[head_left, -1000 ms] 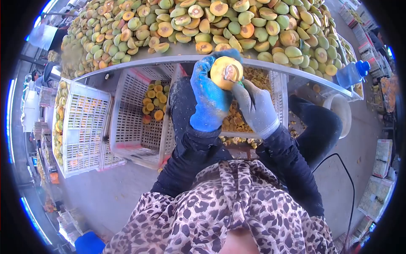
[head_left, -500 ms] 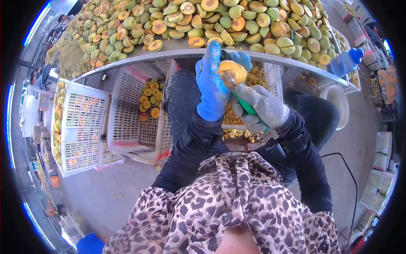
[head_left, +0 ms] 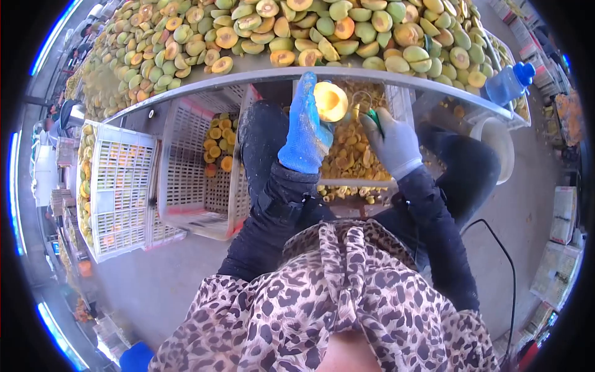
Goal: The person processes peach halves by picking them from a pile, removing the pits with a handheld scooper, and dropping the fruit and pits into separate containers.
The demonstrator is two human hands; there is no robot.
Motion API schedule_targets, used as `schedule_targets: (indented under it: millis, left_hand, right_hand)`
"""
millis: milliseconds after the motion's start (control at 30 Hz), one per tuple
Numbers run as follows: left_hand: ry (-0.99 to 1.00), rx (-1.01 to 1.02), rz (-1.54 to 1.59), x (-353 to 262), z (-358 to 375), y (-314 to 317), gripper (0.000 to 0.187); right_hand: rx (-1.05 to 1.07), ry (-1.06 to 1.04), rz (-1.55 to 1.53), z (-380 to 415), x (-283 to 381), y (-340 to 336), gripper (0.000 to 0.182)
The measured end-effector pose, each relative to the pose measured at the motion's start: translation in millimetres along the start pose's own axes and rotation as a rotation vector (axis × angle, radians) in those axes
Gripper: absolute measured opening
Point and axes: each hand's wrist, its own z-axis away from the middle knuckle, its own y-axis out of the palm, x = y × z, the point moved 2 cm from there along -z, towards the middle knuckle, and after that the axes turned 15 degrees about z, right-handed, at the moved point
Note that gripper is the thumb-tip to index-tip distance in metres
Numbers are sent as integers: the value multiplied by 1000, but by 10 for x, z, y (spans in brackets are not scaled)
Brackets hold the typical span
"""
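A peach half point(head_left: 325, 103), yellow with a round hollow in its cut face, is held in my blue-gloved left hand point(head_left: 304, 133). The cut face points up and to the right. My grey-gloved right hand point(head_left: 398, 144) is closed around a pitting tool point(head_left: 375, 119) with a green handle. A thin metal loop appears at the tool's tip, apart from the peach. Below both hands, a crate of yellow fruit pieces point(head_left: 353, 149) stands between my knees.
A large heap of halved peaches point(head_left: 279, 37) covers the table behind the metal edge point(head_left: 248, 77). To the left are a crate with some peach halves point(head_left: 173, 167) and a fuller white crate point(head_left: 121, 186). A blue bottle point(head_left: 505, 87) and a white bucket point(head_left: 502, 146) are at right.
The tool has come away from the peach half, moving right and slightly down with my right hand. The peach's centre now shows as a clean hollow. My left hand still holds it.
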Motion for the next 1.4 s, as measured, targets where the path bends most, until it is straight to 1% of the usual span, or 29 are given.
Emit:
schedule_targets:
  millis: [67,133,200,233,267,333,367,400,433,467,500,533,600,633,700,767,833,867,933,967,1033,1067,1133,1167,1200,1233,1300,1367,1400]
  left_hand:
    - [16,5,23,35,32,-2,31]
    - [-175,111,107,0,141,106,26]
    - [-165,119,68,-6,146,124,25]
    - [-160,122,27,-5,157,130,23]
    - [-153,124,27,21,180,131,23]
    - [38,-87,-202,36,254,80,20]
    - [75,-84,-288,10,303,77,20]
    - [125,-161,-345,-56,437,327,16]
    - [262,-103,-507,-182,563,392,15]
    - [409,-43,-657,-338,606,415,14]
    - [497,-133,-760,-581,559,331,14]
    - [574,-229,-871,-901,519,180,15]
    - [1088,-327,-2142,-1495,286,-208,20]
    - [1101,-329,-2141,-1566,84,-270,20]
    - [1342,146,-2291,-1597,-353,-286,34]
    - [697,-179,-1787,-1330,-933,-387,53]
    - [538,-101,-1935,-1039,-1240,-290,73]
    - [361,-88,-2014,-943,-1324,-229,80]
    - [217,-151,-2037,-804,-1533,-255,79]
    - [207,-138,-2036,-741,-1621,-279,79]
    - [364,-96,-2016,-676,-1625,-247,62]
    - [346,-96,-2020,-676,-1598,-265,62]
    - [218,-47,-1136,-767,-1415,-11,43]
    - [189,-178,-679,-728,-1274,83,28]
    - [183,-61,-462,-676,-1154,96,30]
    - [182,55,-241,-633,-1034,123,32]
    - [210,67,-277,-474,-690,326,36]
    - [231,84,-313,-390,-409,530,40]
    - [160,47,-97,-366,-306,605,46]
  right_hand:
    - [-82,-148,577,-42,100,-67,30]
    - [-83,-171,641,-67,205,-97,28]
    - [-143,-215,774,-106,264,-104,29]
    - [-145,-222,773,-92,287,-86,29]
    - [-138,-181,845,-65,296,-62,28]
    - [-137,-151,909,-67,267,11,26]
    - [-53,-54,971,-81,160,56,28]
    - [32,47,1032,-88,27,94,31]
    - [21,51,1025,-65,-168,118,31]
    - [96,128,1047,-74,-455,109,33]
    - [185,194,1069,-88,-630,88,36]
    - [195,185,1066,-27,-650,67,36]
    - [233,180,967,81,-634,45,37]
    - [225,175,964,98,-628,95,37]
    - [336,153,753,132,-623,325,38]
    - [339,79,662,157,-476,469,37]
    - [361,40,580,178,-340,524,33]
    - [336,-9,599,196,-276,506,33]
    - [418,-5,636,199,-245,490,34]
    - [420,8,639,179,-275,477,34]
    - [392,-3,624,205,-300,471,34]
    - [404,6,619,199,-293,471,34]
    - [284,5,467,17,-180,379,29]
    - [207,13,383,-100,-22,298,28]
    - [135,20,299,-216,173,212,27]
    - [147,24,298,-324,323,158,27]
    - [104,1,-36,-502,553,92,27]
    - [112,-16,-40,-559,625,134,28]
    - [115,-40,-44,-558,654,134,29]
